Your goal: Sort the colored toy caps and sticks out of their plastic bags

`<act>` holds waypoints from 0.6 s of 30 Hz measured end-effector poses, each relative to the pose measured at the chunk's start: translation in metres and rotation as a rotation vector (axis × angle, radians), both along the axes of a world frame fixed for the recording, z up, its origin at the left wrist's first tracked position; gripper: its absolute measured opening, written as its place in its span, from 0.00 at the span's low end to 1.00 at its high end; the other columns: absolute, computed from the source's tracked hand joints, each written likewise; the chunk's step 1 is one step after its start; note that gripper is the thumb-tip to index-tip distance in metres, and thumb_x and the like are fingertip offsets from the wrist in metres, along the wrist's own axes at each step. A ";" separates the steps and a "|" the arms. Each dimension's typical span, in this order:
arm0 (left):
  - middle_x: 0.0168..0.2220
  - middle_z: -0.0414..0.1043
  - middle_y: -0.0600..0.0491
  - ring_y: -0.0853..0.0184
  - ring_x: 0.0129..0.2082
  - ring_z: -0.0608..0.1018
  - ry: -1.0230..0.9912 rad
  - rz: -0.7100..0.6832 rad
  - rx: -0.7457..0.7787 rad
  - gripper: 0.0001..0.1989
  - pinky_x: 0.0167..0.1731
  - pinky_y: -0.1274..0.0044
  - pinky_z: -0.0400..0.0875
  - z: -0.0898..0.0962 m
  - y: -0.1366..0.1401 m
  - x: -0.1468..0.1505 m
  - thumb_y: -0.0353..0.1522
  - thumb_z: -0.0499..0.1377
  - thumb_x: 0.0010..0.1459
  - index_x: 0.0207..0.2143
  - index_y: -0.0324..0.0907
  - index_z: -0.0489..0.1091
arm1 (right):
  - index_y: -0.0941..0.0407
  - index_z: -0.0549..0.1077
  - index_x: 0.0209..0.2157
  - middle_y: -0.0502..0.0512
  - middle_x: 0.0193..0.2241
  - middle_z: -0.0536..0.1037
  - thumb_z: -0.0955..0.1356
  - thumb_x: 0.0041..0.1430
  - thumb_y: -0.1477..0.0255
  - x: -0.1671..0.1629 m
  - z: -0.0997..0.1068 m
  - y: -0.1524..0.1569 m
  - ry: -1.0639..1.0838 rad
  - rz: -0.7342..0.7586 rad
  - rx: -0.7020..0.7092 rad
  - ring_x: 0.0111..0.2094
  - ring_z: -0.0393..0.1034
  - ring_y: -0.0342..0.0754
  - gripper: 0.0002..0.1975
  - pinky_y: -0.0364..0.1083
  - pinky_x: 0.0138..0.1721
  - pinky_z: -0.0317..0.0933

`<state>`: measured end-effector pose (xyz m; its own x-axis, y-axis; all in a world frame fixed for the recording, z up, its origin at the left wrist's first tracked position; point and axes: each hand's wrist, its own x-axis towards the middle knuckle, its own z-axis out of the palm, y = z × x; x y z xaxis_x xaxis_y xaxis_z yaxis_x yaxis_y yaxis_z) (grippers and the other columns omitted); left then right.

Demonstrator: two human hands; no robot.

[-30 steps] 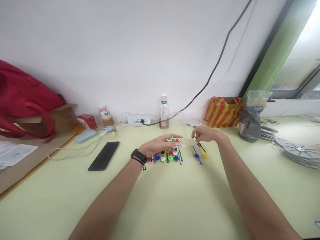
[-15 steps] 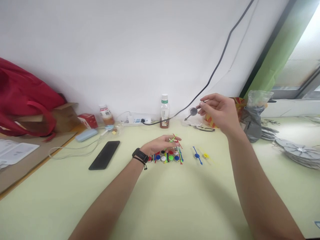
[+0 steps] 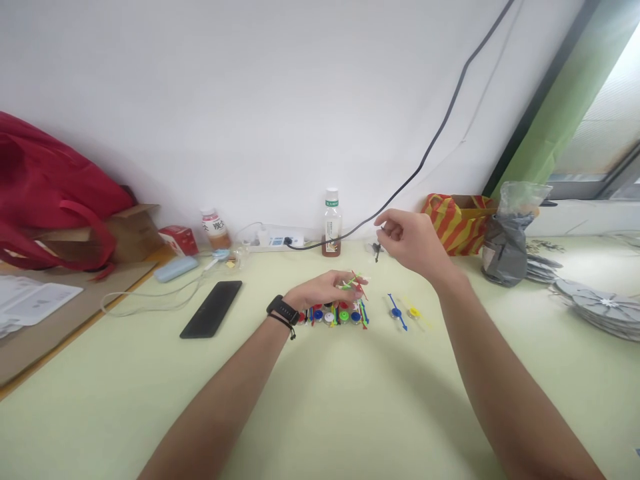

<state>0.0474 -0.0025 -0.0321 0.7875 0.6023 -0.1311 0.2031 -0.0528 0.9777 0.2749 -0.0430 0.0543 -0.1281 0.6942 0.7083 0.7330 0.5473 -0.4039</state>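
My left hand (image 3: 320,289), with a black watch on its wrist, is closed on arrow spinners (image 3: 356,285); green and red arrows stick out between its fingers. It rests over a close-packed group of arrow spinners (image 3: 329,318) with round red, blue, white and green caps, partly covering them. My right hand (image 3: 414,241) is raised above the table, thumb and fingertips pinched. From them hangs a black arrow spinner (image 3: 377,251), its arrow pointing down. Right of the group lie a blue arrow spinner (image 3: 396,313) and a yellow arrow spinner (image 3: 413,312).
A bottle (image 3: 331,227) stands by the wall near a power strip (image 3: 275,240) and cable. A black phone (image 3: 212,309) lies left. Stacked grey discs (image 3: 603,307), a grey plastic bag (image 3: 506,250) and a red-yellow bag (image 3: 453,223) are at the right.
My right hand has moved left and down with the black arrow spinner, uncovering the red-yellow bag. My left hand has stayed over the group.
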 end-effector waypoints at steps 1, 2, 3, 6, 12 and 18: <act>0.53 0.75 0.43 0.61 0.40 0.83 -0.003 0.003 0.006 0.32 0.41 0.72 0.77 -0.002 0.001 0.000 0.44 0.71 0.54 0.58 0.43 0.72 | 0.56 0.75 0.33 0.48 0.21 0.70 0.66 0.54 0.77 -0.001 0.001 -0.001 0.022 0.006 -0.018 0.23 0.63 0.43 0.06 0.43 0.28 0.59; 0.53 0.76 0.43 0.61 0.40 0.82 -0.005 0.008 0.009 0.32 0.41 0.71 0.77 -0.003 0.001 0.001 0.44 0.71 0.53 0.58 0.43 0.72 | 0.56 0.75 0.32 0.48 0.20 0.70 0.66 0.53 0.77 -0.002 0.002 -0.001 0.044 0.014 -0.043 0.22 0.63 0.43 0.06 0.43 0.27 0.58; 0.53 0.76 0.43 0.61 0.40 0.82 -0.006 0.014 0.010 0.32 0.42 0.71 0.77 -0.004 0.002 0.001 0.43 0.72 0.53 0.58 0.43 0.72 | 0.56 0.75 0.31 0.48 0.20 0.70 0.67 0.52 0.77 -0.003 0.003 -0.002 0.064 0.022 -0.074 0.22 0.63 0.43 0.06 0.43 0.26 0.58; 0.52 0.76 0.44 0.61 0.40 0.82 -0.002 0.021 0.004 0.30 0.42 0.71 0.77 -0.005 0.002 0.001 0.42 0.72 0.52 0.57 0.44 0.73 | 0.57 0.76 0.28 0.49 0.20 0.71 0.67 0.50 0.75 -0.002 0.008 -0.006 0.122 0.043 -0.175 0.22 0.62 0.43 0.05 0.42 0.24 0.55; 0.51 0.77 0.43 0.59 0.42 0.82 -0.008 -0.017 0.007 0.29 0.43 0.70 0.77 -0.002 0.000 0.001 0.41 0.72 0.53 0.56 0.43 0.74 | 0.58 0.77 0.28 0.51 0.20 0.74 0.67 0.50 0.73 0.001 0.013 -0.010 0.216 0.037 -0.322 0.21 0.62 0.42 0.07 0.42 0.21 0.53; 0.53 0.76 0.42 0.57 0.46 0.81 -0.043 -0.020 0.038 0.28 0.44 0.69 0.76 -0.003 0.000 0.002 0.41 0.72 0.53 0.55 0.42 0.75 | 0.58 0.78 0.27 0.54 0.24 0.78 0.69 0.49 0.75 0.000 0.013 -0.009 0.214 -0.154 -0.090 0.24 0.71 0.46 0.04 0.43 0.24 0.62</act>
